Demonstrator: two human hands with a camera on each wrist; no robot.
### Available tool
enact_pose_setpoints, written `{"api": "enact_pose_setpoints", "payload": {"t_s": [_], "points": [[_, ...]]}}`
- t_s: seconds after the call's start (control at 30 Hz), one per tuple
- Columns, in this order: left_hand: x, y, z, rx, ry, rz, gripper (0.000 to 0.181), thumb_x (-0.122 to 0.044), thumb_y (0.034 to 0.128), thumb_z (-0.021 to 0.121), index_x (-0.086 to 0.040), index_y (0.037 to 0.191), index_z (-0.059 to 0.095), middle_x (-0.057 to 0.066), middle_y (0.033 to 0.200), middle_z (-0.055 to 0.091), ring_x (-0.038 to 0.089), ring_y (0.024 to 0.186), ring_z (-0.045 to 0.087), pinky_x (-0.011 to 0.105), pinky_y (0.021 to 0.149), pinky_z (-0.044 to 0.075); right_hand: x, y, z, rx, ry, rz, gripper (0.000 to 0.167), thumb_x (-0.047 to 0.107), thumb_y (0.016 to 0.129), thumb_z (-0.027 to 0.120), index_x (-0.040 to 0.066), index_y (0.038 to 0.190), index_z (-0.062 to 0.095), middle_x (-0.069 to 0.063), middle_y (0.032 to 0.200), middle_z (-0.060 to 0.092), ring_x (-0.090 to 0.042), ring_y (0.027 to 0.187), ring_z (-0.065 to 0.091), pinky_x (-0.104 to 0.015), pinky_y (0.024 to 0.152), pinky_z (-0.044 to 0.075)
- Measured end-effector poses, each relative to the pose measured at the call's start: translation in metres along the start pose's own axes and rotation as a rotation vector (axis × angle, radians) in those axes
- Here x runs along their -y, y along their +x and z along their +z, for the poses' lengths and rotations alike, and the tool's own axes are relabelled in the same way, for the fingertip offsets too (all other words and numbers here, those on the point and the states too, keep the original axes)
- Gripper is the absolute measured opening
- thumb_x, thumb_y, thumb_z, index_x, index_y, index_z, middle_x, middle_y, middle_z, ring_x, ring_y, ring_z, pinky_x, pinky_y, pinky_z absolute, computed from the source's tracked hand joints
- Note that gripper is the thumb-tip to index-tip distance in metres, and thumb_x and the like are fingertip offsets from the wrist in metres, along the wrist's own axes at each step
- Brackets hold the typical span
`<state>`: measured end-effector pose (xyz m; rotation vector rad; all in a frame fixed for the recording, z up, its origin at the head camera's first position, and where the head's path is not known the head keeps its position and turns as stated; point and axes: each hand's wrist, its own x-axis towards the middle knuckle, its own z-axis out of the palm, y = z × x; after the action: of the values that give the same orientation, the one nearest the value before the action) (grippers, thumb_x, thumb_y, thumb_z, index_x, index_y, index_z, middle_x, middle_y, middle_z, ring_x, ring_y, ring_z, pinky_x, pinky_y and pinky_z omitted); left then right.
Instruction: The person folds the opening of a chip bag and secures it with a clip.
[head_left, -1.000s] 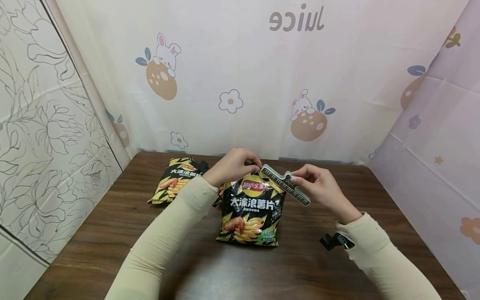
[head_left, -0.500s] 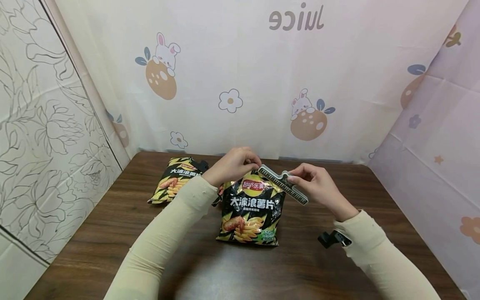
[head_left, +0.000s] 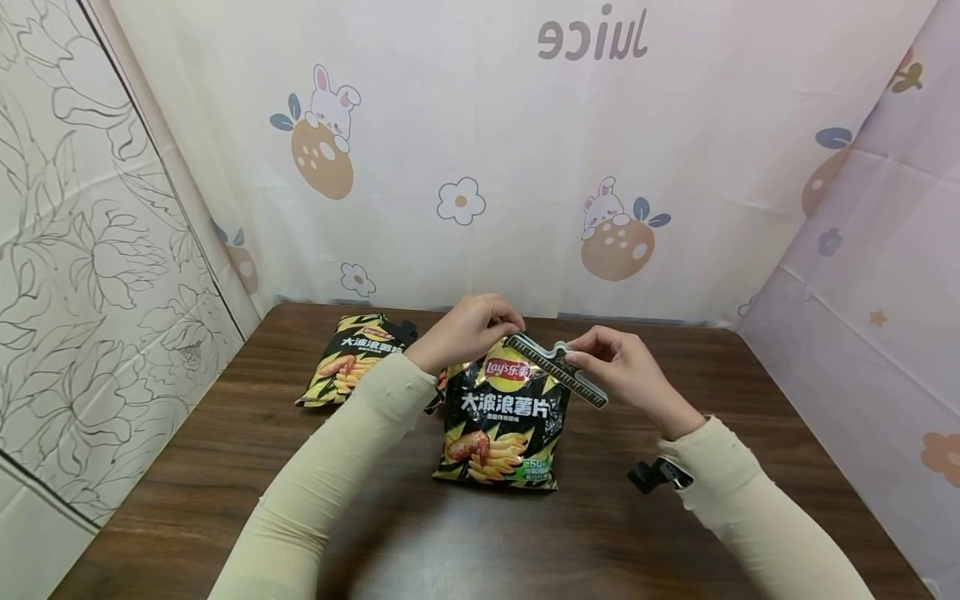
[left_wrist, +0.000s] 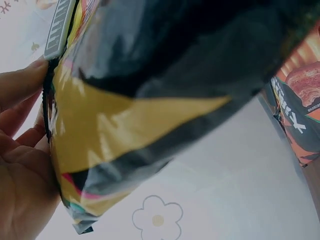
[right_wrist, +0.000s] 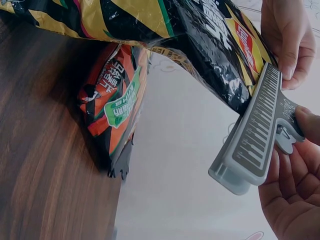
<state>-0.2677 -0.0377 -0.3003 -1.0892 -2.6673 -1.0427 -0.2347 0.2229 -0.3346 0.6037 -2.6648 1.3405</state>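
A black-and-yellow chip bag stands upright on the table. My left hand pinches its top edge near the left corner; the left wrist view shows that thumb and fingers against the bag's edge. Between thumb and fingers, my right hand holds a long grey bag clip with a piano-key pattern by its handles. The clip slants across the bag's top right part, its upper end close to the left fingertips. In the right wrist view the bag's top meets the clip's bar; how deep it sits inside is hidden.
A second black-and-yellow chip bag lies at the back left, with a dark object at its top. An orange-and-black bag stands behind the held bag, mostly hidden in the head view. A patterned curtain hangs behind the wooden table.
The right hand has moved left with the clip, which now overlaps more of the bag's top. Left hand and bag have stayed nearly still.
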Motion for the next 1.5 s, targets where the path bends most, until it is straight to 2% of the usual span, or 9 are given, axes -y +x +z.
{"api": "enact_pose_setpoints", "payload": {"t_s": [0.37, 0.63, 0.8, 1.0, 1.17, 1.33, 1.43, 1.5], "points": [[-0.001, 0.0, 0.002, -0.033, -0.015, 0.006, 0.015, -0.014, 0.0976, 0.061, -0.011, 0.1, 0.076, 0.001, 0.096, 0.068, 0.01, 0.082, 0.059, 0.023, 0.071, 0.049, 0.002, 0.004, 0.004, 0.016, 0.019, 0.01, 0.021, 0.026, 0.093, 0.068, 0.008, 0.103, 0.07, -0.012, 0.099, 0.07, -0.015, 0.072, 0.059, -0.026, 0.062, 0.05], [-0.001, 0.001, 0.003, -0.05, -0.012, 0.01, 0.017, -0.013, 0.0973, 0.061, -0.007, 0.102, 0.076, 0.001, 0.097, 0.068, 0.01, 0.081, 0.06, 0.023, 0.071, 0.049, 0.004, 0.005, 0.006, -0.007, 0.019, 0.022, 0.022, 0.025, 0.092, 0.07, 0.008, 0.107, 0.071, -0.011, 0.103, 0.07, -0.008, 0.075, 0.062, -0.025, 0.065, 0.051], [-0.001, 0.0, 0.003, -0.058, -0.006, -0.004, 0.016, -0.014, 0.0966, 0.063, -0.009, 0.102, 0.076, 0.0, 0.096, 0.068, 0.01, 0.081, 0.06, 0.022, 0.071, 0.049, 0.003, 0.005, 0.006, -0.009, 0.041, 0.047, 0.024, 0.025, 0.092, 0.07, 0.008, 0.108, 0.071, -0.01, 0.104, 0.07, -0.008, 0.076, 0.062, -0.024, 0.065, 0.051], [0.001, -0.003, 0.001, -0.093, -0.019, -0.03, 0.015, -0.017, 0.0957, 0.064, -0.011, 0.103, 0.076, 0.0, 0.099, 0.069, 0.01, 0.085, 0.061, 0.025, 0.077, 0.051, 0.002, 0.004, 0.007, -0.006, 0.065, 0.058, 0.027, 0.027, 0.092, 0.07, 0.007, 0.11, 0.07, -0.012, 0.106, 0.07, -0.01, 0.076, 0.061, -0.024, 0.066, 0.052], [0.008, -0.01, 0.0, -0.165, -0.065, -0.072, 0.017, -0.021, 0.0968, 0.063, -0.014, 0.107, 0.075, -0.001, 0.107, 0.068, 0.01, 0.087, 0.062, 0.028, 0.078, 0.052, 0.0, 0.004, 0.008, -0.015, 0.062, 0.058, 0.027, 0.027, 0.092, 0.07, 0.007, 0.111, 0.071, -0.012, 0.107, 0.07, -0.01, 0.076, 0.061, -0.024, 0.065, 0.052], [0.019, -0.021, 0.001, -0.308, -0.13, -0.091, 0.02, -0.02, 0.0993, 0.059, -0.011, 0.111, 0.073, 0.004, 0.108, 0.068, 0.014, 0.084, 0.06, 0.031, 0.074, 0.051, -0.003, 0.003, 0.008, -0.018, 0.067, 0.064, 0.027, 0.027, 0.092, 0.07, 0.007, 0.111, 0.071, -0.011, 0.105, 0.07, -0.009, 0.075, 0.061, -0.024, 0.065, 0.053], [0.025, -0.029, 0.003, -0.398, -0.196, -0.114, 0.022, -0.02, 0.0997, 0.058, -0.009, 0.115, 0.07, 0.007, 0.109, 0.068, 0.018, 0.089, 0.062, 0.033, 0.079, 0.052, -0.004, 0.003, 0.008, -0.017, 0.076, 0.069, 0.028, 0.028, 0.092, 0.07, 0.007, 0.111, 0.071, -0.012, 0.106, 0.07, -0.009, 0.076, 0.062, -0.024, 0.066, 0.053], [0.028, -0.034, 0.005, -0.434, -0.26, -0.146, 0.025, -0.021, 0.0997, 0.059, -0.01, 0.12, 0.067, 0.008, 0.114, 0.066, 0.02, 0.095, 0.064, 0.035, 0.083, 0.053, -0.004, 0.003, 0.008, -0.016, 0.083, 0.072, 0.029, 0.028, 0.091, 0.071, 0.007, 0.111, 0.071, -0.012, 0.106, 0.07, -0.009, 0.076, 0.062, -0.024, 0.066, 0.054]]}}
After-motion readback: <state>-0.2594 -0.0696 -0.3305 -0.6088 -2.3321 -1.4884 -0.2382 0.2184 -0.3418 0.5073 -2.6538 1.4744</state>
